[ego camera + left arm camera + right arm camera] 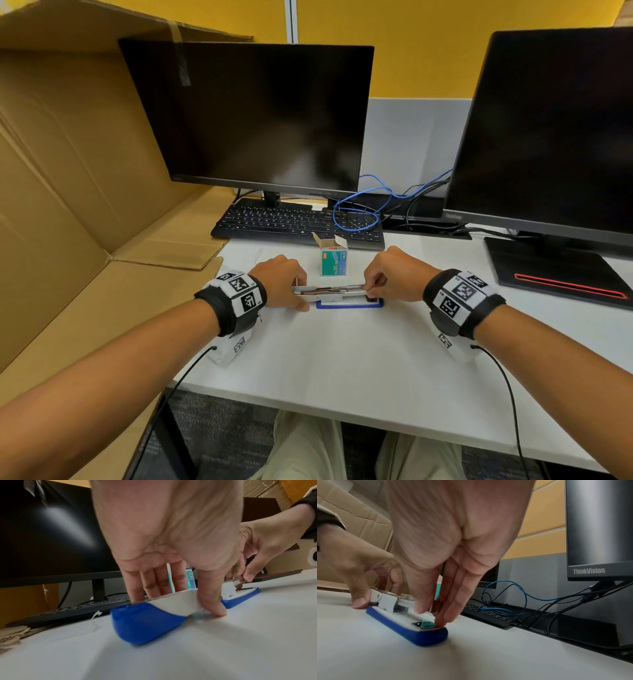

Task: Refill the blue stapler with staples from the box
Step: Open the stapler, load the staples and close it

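Note:
The blue stapler (349, 304) lies swung open flat on the white desk, its blue base (426, 632) to the right and its blue-and-white top cover (147, 620) folded back to the left. My left hand (287, 284) grips that cover between thumb and fingers (178, 582). My right hand (387, 277) pinches the front end of the metal magazine (329, 290) above the base, its fingertips (441, 622) touching the base's front. Just behind the stapler stands the teal-and-white staple box (334, 262), upright with its flap open. Whether staples lie in the magazine I cannot tell.
A black keyboard (294, 222) and a monitor (253, 113) sit behind the box, with a blue cable (359, 212) coiled on the keyboard's right end. A second monitor (555, 130) stands at the right. Flattened cardboard (68, 171) fills the left. The desk edge (342, 421) is near me.

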{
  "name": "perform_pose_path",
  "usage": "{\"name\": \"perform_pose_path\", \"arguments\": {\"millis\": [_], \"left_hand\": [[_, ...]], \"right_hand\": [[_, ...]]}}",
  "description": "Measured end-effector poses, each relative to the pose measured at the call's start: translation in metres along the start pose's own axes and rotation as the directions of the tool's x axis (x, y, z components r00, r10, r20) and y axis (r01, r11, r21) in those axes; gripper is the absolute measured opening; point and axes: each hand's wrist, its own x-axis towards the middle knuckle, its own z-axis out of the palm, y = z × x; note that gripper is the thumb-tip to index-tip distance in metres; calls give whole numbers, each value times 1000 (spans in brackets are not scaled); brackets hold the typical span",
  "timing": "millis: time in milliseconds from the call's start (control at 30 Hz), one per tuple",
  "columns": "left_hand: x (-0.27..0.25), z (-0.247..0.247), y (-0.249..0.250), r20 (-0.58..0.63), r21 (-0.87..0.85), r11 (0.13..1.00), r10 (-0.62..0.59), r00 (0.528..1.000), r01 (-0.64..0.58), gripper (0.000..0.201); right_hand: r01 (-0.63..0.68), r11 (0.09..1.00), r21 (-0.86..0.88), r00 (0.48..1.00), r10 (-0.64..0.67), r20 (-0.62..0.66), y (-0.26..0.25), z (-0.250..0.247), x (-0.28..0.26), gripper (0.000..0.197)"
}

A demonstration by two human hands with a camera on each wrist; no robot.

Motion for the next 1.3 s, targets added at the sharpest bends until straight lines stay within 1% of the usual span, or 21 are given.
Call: {"name": "perform_pose_path", "arguments": {"millis": [100, 200, 267, 367, 433, 533, 600, 667, 767, 833, 900, 1033, 1167, 1300], "left_hand": [[0, -2, 1, 48, 55, 998, 2, 999, -5, 53], [-1, -8, 1, 90, 112, 993, 13, 996, -23, 47], [-3, -11, 1, 68, 120, 992, 20, 998, -28, 46], [-6, -17, 0, -8, 123, 992, 33, 999, -32, 51], [-3, -24, -3, -73, 61, 997, 54, 996, -50, 53], [0, -37, -7, -158, -156, 986, 39, 987, -63, 39], [0, -40, -7, -170, -220, 973, 27, 985, -64, 35], [-1, -39, -5, -188, -284, 956, 16, 982, -70, 39], [-2, -36, -6, -257, -399, 910, 11, 966, -117, 54], [-3, -36, 0, -271, -430, 890, 31, 962, -150, 52], [-3, -35, 13, -257, -450, 877, 51, 965, -167, 48], [3, -28, 34, -253, -473, 862, 65, 965, -182, 43], [9, -26, 43, -256, -444, 870, 105, 961, -213, 42], [11, -25, 48, -258, -416, 880, 128, 958, -230, 42]], "right_hand": [[-1, 1000, -20, 1000, 1, -7, -4, 0, -2, 10], [-5, 1000, -28, 1000, 5, -14, -5, 0, -2, 10], [-8, 999, -31, 1000, 7, -30, -3, 0, -2, 9], [0, 999, -36, 1000, -1, -29, -4, 1, -2, 10], [4, 999, -42, 1000, -5, -25, -4, 1, -2, 10], [-9, 999, -44, 1000, 8, -19, -3, 0, -2, 9], [-21, 999, -38, 1000, 20, -15, -2, 0, -2, 9], [-29, 999, -35, 1000, 29, -9, -2, 1, -2, 9], [-31, 999, -31, 999, 30, -13, -4, 1, -2, 10], [-31, 999, -22, 999, 30, -12, -5, 0, -2, 11], [-31, 999, -12, 999, 31, -11, -5, -1, -3, 11], [-18, 1000, 21, 1000, 18, -19, -5, 0, -6, 8], [-23, 998, 65, 999, 25, -30, -2, 1, -8, 7], [-43, 989, 145, 998, 50, -43, 2, 2, -11, 8]]}}
